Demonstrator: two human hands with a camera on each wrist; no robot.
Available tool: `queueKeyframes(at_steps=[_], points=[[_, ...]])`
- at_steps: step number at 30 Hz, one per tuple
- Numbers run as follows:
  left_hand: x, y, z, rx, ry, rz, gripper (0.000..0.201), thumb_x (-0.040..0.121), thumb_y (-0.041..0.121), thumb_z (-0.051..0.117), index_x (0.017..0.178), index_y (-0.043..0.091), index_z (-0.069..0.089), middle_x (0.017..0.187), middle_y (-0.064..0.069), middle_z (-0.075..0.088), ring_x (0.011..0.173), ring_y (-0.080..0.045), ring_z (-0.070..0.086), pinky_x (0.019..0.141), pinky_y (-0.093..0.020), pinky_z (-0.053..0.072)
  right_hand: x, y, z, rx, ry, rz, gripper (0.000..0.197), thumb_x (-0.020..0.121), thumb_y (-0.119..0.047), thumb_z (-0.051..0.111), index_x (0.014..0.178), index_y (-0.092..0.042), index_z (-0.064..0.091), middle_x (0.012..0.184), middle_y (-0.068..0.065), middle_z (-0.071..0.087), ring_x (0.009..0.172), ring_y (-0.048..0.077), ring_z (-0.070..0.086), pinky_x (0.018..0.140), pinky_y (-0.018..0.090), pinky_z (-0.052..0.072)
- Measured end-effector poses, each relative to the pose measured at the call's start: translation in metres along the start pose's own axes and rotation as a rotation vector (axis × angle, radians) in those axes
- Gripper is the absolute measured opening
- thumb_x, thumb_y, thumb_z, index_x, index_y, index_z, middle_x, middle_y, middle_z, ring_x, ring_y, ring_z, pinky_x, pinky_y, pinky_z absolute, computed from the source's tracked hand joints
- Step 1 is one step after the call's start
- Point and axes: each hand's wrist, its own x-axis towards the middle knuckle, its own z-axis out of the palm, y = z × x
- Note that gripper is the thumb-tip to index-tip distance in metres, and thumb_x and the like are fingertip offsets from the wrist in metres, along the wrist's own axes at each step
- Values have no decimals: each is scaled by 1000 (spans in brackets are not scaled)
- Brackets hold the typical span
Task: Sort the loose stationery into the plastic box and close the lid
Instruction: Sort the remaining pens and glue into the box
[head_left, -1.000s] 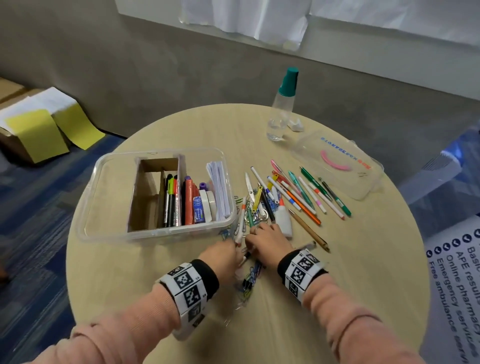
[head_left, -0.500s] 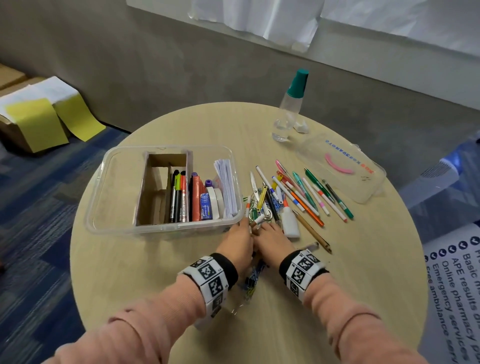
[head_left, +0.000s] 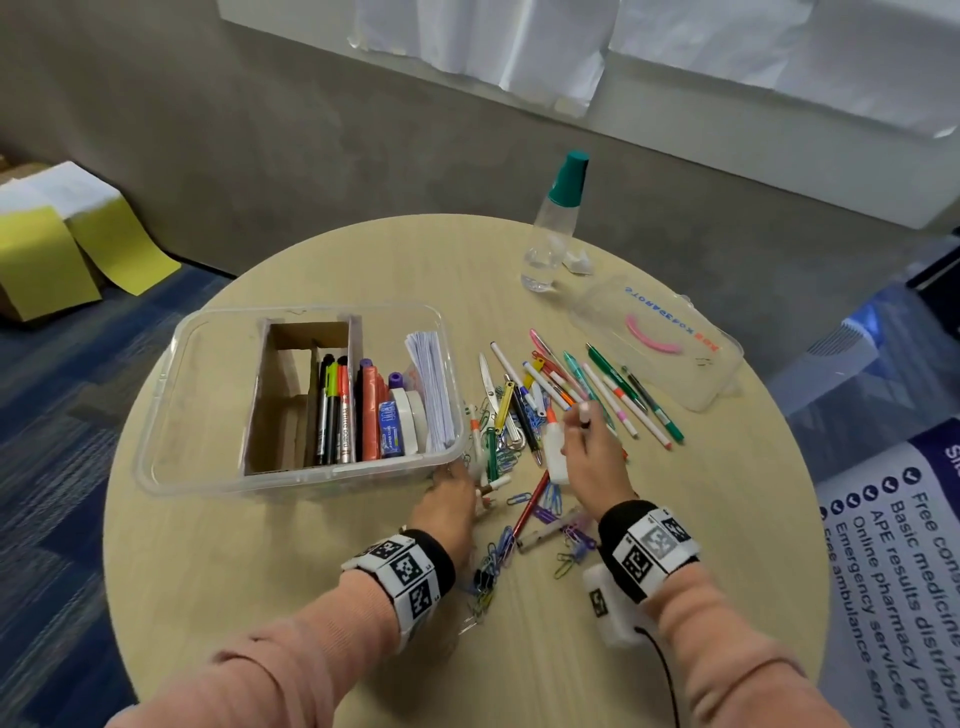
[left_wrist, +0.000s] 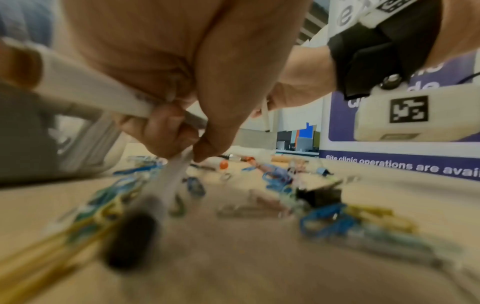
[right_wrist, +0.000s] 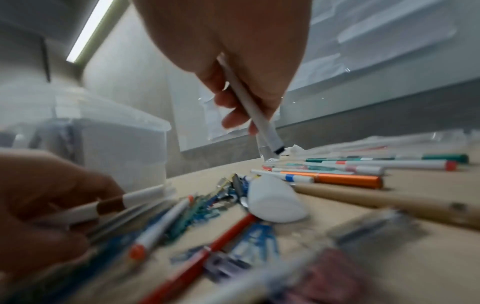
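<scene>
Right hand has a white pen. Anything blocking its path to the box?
Nothing visible. The right hand holds the white pen above the pile; the plastic box sits left of it, open-topped, its lid off to the right.

The plastic box (head_left: 171, 415) sits left of the loose pens (head_left: 602, 395).

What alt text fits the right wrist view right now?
The right hand holds a white pen above pens, paper clips and a white glue bottle strewn on the wooden table. The left hand grips more pens beside the clear plastic box.
</scene>
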Motion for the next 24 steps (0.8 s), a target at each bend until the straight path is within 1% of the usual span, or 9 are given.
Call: queueKeyframes(at_steps=[4, 7, 9, 10, 12, 14, 16, 19, 24], points=[[-17, 13, -14, -87, 123, 94, 27, 94, 20, 46, 119, 9, 43, 110, -7, 49, 90, -22, 58, 78, -30, 50, 17, -13, 11, 212, 34, 304, 15, 97, -9, 36, 92, -20, 45, 84, -3, 51, 69, 14, 50, 61, 25, 42], [-30, 18, -30, -260, 203, 237, 10, 92, 20, 42, 101, 15, 44, 86, -1, 51, 71, -16, 50, 63, -30, 43, 26, -17, 27, 80, -70, 339, 17, 95, -9, 39, 104, -10, 53, 95, 5, 53, 81, 18, 49, 72, 25, 37], [-36, 18, -41, -381, 198, 304, 3, 92, 18, 39, 94, 20, 41, 76, 2, 50, 63, -13, 47, 57, -29, 40, 27, -21, 42, -73, -189, 303, 18, 94, -13, 43, 105, -8, 57, 98, 8, 57, 82, 18, 50, 67, 23, 37], [-37, 18, -46, -444, 201, 323, 6, 93, 16, 38, 91, 22, 39, 73, 2, 50, 60, -11, 47, 53, -25, 40, 27, -23, 49, -135, -237, 288, 17, 93, -15, 46, 104, -8, 58, 101, 10, 61, 83, 19, 52, 66, 23, 40], [-37, 15, -54, -586, 223, 331, 13, 94, 14, 37, 87, 25, 39, 69, 3, 50, 53, -5, 46, 45, -15, 38, 27, -27, 63, -200, -304, 286, 23, 92, -21, 50, 107, -5, 59, 106, 12, 64, 92, 25, 59, 77, 28, 46], [-36, 13, -61, -710, 245, 321, 9, 94, 12, 38, 89, 18, 42, 67, 3, 48, 47, 1, 46, 41, -9, 34, 26, -32, 75, -239, -344, 289, 27, 92, -28, 50, 105, -6, 59, 103, 11, 63, 94, 27, 60, 76, 30, 45], [-35, 11, -63, -750, 257, 322, 9, 95, 12, 38, 89, 14, 45, 67, 4, 48, 44, 6, 44, 41, -7, 32, 22, -34, 84, -304, -392, 274, 26, 92, -32, 48, 95, -8, 56, 96, 11, 61, 85, 26, 59, 72, 30, 46], [-33, 8, -61, -773, 268, 305, 19, 94, 12, 39, 81, 23, 46, 67, 8, 47, 48, 7, 44, 43, -7, 33, 19, -32, 92, -365, -407, 277, 26, 91, -30, 48, 100, -7, 56, 98, 13, 62, 90, 29, 61, 78, 36, 51], [-30, 5, -58, -813, 274, 259, 24, 92, 11, 41, 76, 27, 48, 63, 6, 43, 41, 1, 37, 41, -10, 30, 20, -31, 84, -310, -392, 324, 19, 91, -29, 49, 84, -11, 49, 78, 4, 55, 65, 19, 54, 56, 25, 42]])
